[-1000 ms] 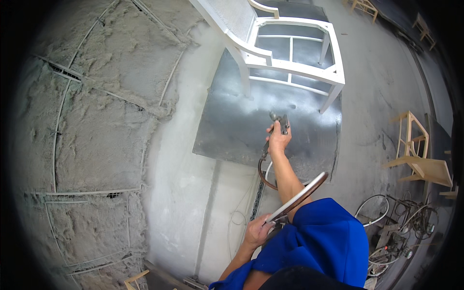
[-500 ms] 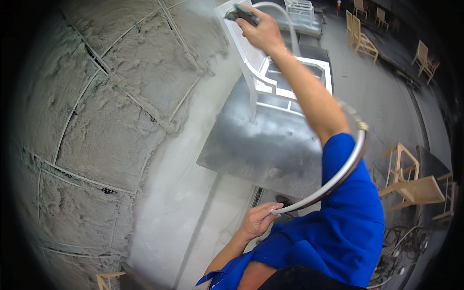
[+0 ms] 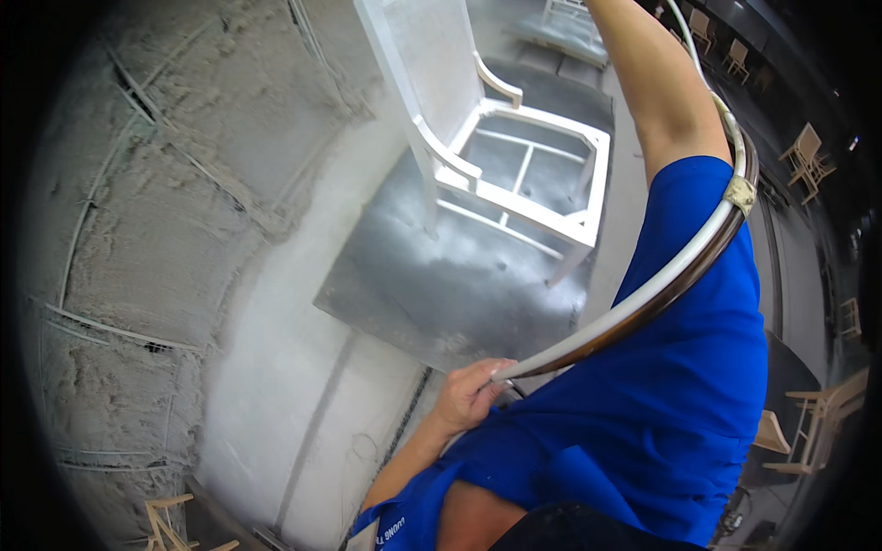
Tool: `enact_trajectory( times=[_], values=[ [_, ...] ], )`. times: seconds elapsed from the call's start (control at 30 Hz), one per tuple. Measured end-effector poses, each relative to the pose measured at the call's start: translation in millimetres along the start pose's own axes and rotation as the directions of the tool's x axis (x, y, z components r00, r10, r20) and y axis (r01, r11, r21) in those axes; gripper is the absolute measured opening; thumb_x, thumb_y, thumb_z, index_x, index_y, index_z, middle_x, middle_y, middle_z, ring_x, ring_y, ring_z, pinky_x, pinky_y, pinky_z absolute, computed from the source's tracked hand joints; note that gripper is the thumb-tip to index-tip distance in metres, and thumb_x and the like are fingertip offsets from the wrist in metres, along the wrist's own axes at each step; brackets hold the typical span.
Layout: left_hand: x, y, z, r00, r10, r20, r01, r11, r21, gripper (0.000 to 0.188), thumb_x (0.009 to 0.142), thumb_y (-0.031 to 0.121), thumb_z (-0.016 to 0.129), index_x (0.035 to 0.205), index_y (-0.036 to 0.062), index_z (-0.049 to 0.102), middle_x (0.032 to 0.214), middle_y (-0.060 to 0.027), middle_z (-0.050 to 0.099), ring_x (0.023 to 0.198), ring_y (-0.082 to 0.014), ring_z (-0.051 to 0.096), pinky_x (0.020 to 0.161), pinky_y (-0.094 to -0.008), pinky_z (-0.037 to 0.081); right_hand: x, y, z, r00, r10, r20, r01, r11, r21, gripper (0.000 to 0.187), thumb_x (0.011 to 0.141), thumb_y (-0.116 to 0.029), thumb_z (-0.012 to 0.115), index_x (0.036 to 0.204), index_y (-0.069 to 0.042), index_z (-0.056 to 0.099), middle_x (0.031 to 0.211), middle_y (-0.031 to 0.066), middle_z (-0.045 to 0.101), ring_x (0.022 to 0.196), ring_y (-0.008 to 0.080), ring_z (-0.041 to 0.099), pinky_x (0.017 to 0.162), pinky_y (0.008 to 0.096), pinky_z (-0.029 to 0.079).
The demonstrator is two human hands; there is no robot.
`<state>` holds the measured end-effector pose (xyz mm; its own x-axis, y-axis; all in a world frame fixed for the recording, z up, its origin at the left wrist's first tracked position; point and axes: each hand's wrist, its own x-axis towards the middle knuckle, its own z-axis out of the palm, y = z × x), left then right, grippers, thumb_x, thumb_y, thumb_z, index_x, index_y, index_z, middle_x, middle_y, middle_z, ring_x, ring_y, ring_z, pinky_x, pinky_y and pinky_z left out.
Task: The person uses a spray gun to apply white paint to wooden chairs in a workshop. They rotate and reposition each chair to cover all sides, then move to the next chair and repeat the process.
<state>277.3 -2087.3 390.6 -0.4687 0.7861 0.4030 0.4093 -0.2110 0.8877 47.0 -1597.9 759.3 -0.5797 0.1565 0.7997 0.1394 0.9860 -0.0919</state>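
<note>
My left hand is closed around a white hose and a brown hose beside it, low in front of my blue shirt. From there the hoses curve up along my right sleeve, bound together by a pale tape wrap. My right forearm reaches up past the top edge, so that hand is out of the picture. Left of that arm stands a white-coated armchair frame with an open seat and a panelled back. It rests on a dark metal-topped platform blotched with white.
A wall caked with grey residue and crossed by thin strips fills the left. Another white frame stands on a farther platform. Bare wooden chairs stand along the right, with wooden pieces lower right and more wood lower left.
My right hand, earlier holding a dark spray gun at the chair's back, has gone out past the top edge. The view has shifted, showing the whole seat. My left hand keeps its hold.
</note>
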Motion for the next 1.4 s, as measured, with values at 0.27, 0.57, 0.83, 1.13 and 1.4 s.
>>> enact_trajectory(
  times=[0.27,0.57,0.83,1.13,1.4],
  values=[
    [28.7,-26.0,45.3,0.994,0.061,0.088,-0.059,0.998,-0.017,0.041,0.084,0.000,0.076,0.125,0.0015,0.068,0.113,-0.0155,0.075,0.088,-0.0335,0.075,0.074,-0.0393,0.061,-197.9,44.9,59.1,0.783,-0.236,0.576,0.247,0.967,0.060,0.038,0.096,-0.020,0.069,0.134,-0.017,0.070,0.104,0.0150,0.078,0.091,0.0275,0.075,0.086,0.0407,0.059],
    [10.3,-39.9,77.3,0.997,-0.033,0.064,0.037,0.997,-0.070,0.038,0.082,0.002,0.078,0.119,0.0042,0.072,0.111,-0.0151,0.076,0.090,-0.0327,0.075,0.076,-0.0372,0.062,-243.9,74.3,107.8,0.876,0.106,0.471,-0.124,0.992,0.008,0.038,0.094,-0.021,0.069,0.132,-0.018,0.072,0.109,0.0163,0.078,0.099,0.0289,0.075,0.092,0.0401,0.058],
    [-5.9,-41.6,87.1,1.000,-0.005,0.018,0.006,0.997,-0.071,0.039,0.082,0.000,0.078,0.120,0.0048,0.072,0.110,-0.0143,0.076,0.091,-0.0328,0.076,0.077,-0.0374,0.062,-265.9,115.7,124.1,0.819,0.211,0.534,-0.063,0.957,-0.282,0.041,0.093,-0.028,0.066,0.134,-0.027,0.070,0.109,0.0206,0.076,0.099,0.0393,0.073,0.091,0.0466,0.058],
    [-60.0,-16.9,98.3,0.993,-0.010,-0.119,0.007,1.000,-0.021,0.037,0.082,0.000,0.076,0.119,0.0048,0.073,0.108,-0.0139,0.077,0.091,-0.0324,0.076,0.077,-0.0378,0.062,-329.5,78.6,74.8,0.537,0.405,0.740,-0.628,0.778,0.030,0.025,0.094,-0.029,0.072,0.101,-0.006,0.068,0.072,0.0023,0.067,0.060,0.0098,0.064,0.043,0.0249,0.042],
    [-128.3,-3.0,127.7,0.998,-0.035,-0.044,0.034,0.999,-0.036,0.036,0.085,0.001,0.073,0.120,0.0053,0.072,0.110,-0.0140,0.076,0.094,-0.0328,0.075,0.081,-0.0379,0.061,-344.2,30.7,57.4,0.625,0.327,0.709,-0.468,0.884,0.005,0.033,0.091,-0.030,0.070,0.117,-0.012,0.076,0.075,0.0021,0.068,0.062,0.0103,0.066,0.046,0.0274,0.048]
  ],
)
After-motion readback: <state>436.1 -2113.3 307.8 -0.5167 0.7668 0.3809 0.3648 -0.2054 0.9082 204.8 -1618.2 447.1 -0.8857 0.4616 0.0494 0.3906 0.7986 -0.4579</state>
